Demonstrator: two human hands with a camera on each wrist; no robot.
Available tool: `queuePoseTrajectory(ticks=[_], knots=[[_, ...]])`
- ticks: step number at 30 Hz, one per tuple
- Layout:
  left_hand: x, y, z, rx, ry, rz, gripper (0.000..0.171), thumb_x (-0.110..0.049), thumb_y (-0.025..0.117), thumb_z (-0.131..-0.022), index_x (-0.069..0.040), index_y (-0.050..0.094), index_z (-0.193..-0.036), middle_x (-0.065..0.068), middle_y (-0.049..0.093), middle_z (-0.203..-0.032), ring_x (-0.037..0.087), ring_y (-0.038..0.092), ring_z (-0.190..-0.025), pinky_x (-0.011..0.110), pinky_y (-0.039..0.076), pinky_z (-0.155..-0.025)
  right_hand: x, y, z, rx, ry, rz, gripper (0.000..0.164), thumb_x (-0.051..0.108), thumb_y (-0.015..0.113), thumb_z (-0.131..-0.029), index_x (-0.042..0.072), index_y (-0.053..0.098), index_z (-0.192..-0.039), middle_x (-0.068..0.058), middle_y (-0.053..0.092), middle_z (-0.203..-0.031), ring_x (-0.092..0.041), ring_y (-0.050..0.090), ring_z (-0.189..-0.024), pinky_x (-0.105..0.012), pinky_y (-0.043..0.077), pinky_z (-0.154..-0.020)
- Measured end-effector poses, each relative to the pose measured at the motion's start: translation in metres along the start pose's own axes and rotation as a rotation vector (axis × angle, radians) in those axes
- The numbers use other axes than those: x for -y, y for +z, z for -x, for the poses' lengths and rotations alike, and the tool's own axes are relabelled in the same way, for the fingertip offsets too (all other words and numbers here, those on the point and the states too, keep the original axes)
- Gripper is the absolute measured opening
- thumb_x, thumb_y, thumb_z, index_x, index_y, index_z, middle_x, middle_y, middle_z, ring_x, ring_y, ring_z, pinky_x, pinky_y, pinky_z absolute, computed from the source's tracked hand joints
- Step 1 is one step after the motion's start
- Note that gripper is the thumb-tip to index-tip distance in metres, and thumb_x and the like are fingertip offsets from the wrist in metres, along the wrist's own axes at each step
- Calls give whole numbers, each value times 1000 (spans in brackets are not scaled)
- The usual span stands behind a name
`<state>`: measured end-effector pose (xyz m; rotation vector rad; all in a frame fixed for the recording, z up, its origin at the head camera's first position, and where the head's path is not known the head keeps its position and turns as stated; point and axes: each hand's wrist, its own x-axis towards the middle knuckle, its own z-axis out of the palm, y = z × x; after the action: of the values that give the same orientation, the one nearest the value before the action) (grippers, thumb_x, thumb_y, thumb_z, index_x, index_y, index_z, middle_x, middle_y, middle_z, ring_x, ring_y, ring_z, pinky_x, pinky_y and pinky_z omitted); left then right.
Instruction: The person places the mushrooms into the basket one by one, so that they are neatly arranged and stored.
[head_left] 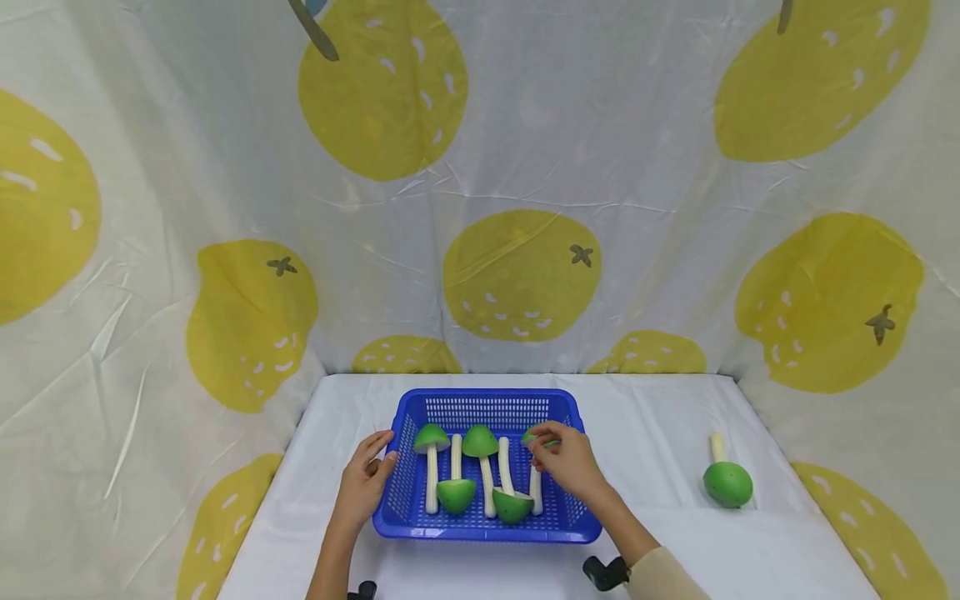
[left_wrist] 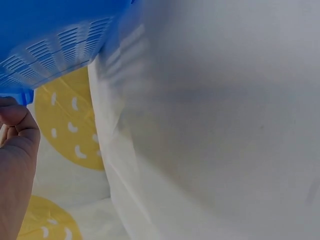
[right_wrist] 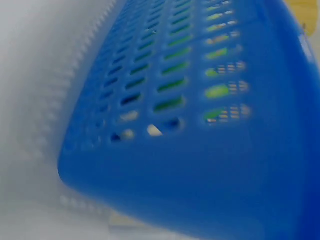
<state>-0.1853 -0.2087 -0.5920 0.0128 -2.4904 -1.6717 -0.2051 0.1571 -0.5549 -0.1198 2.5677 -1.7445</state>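
A blue plastic basket (head_left: 487, 534) holds several toy mushrooms with green caps and white stems, laid side by side with caps alternating far and near. On its left rim is my left hand (head_left: 365, 479), thumb and fingers gripping the edge; the left wrist view shows that hand (left_wrist: 17, 132) at the basket's (left_wrist: 45, 30) rim. Over the right end, my right hand (head_left: 566, 458) pinches the rightmost mushroom (head_left: 536, 492) by its cap, which the fingers partly hide. In the right wrist view only the basket's perforated wall (right_wrist: 175, 170) shows, with green behind the slots.
One more green-capped mushroom (head_left: 727, 483) lies on the white tablecloth (head_left: 652, 467) to the basket's right. A curtain (head_left: 525, 167) with yellow fruit prints surrounds the table at the back and sides. Dark wrist-camera parts (head_left: 604, 573) show by the forearms.
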Motion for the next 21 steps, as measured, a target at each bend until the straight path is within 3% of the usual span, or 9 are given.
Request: queuePoseTrajectory(ticks=[4,9,15,21], knots=[[-1,-1,1,1,2,-23,40,-22,59,-107,-11,59,-145,9,49,-153,25,70,-112,14,54,-84,0,-23,4,-70,-6,39,25,5,71,-95,0,70,-120,-14,72,-96,-20,71,-65,-39,63,-61],[-2,-3,2,5,-30,-7,40,-16,57,-107,-13,58,-147,9,47,-154,34,66,-122,16,54,-89,-9,-56,7,-160,11,25,24,9,70,-97,0,69,-120,-21,72,-100,-24,73,-67,-30,62,-58],[-3,-1,3,7,-84,12,45,-14,56,-107,-13,51,-151,14,51,-145,32,71,-108,22,57,-79,-23,-99,11,-245,35,58,26,16,68,-100,3,67,-122,-17,72,-99,-28,75,-71,-30,62,-61],[-2,2,4,-18,-119,-7,45,-17,58,-106,-14,52,-151,13,56,-130,18,67,-86,22,55,-68,-34,-136,20,-303,17,137,29,20,67,-101,2,66,-123,-18,73,-100,-18,74,-66,-31,63,-61]])
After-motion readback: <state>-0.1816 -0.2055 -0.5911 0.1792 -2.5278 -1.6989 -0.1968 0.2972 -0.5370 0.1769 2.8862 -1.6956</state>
